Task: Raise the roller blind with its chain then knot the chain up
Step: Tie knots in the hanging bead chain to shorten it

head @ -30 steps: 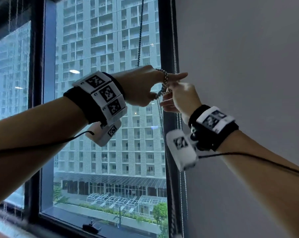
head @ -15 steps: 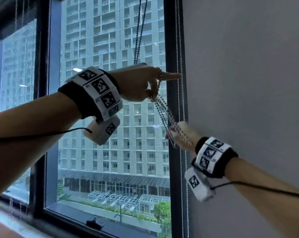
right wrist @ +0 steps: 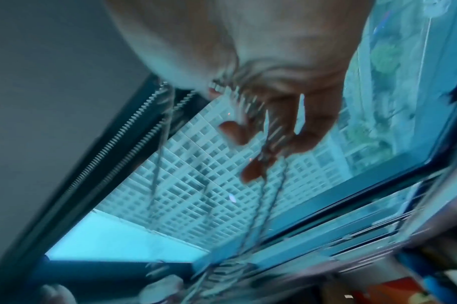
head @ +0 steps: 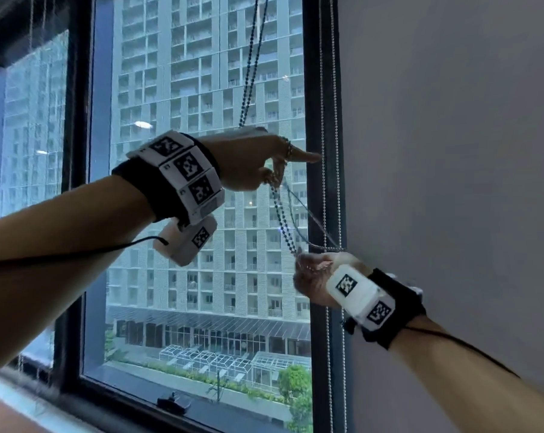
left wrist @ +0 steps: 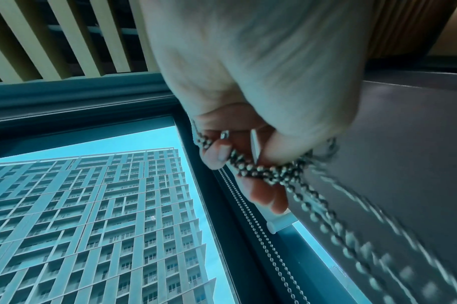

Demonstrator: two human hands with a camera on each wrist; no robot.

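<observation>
A dark bead chain [head: 251, 73] hangs from above, in front of the window glass, down to my left hand [head: 280, 173]. That hand points right with its index finger; the chain is looped over the finger and pinched under it, and the left wrist view shows the chain [left wrist: 269, 172] bunched in my left hand [left wrist: 248, 164]. Several strands [head: 284, 220] slant down and right to my right hand [head: 311, 270], which grips them at the window frame. My right hand [right wrist: 261, 133] is blurred in its wrist view. The roller blind is out of the head view.
A second, silvery bead chain [head: 328, 89] hangs along the dark window frame [head: 311, 73], just behind both hands. A grey surface [head: 452, 151] fills the right side. A small handle [head: 173, 403] sits on the lower frame, with another pane [head: 33, 135] at left.
My right hand has dropped from beside the left hand to well below it, drawing strands of chain out taut. The left hand has stayed at about the same height.
</observation>
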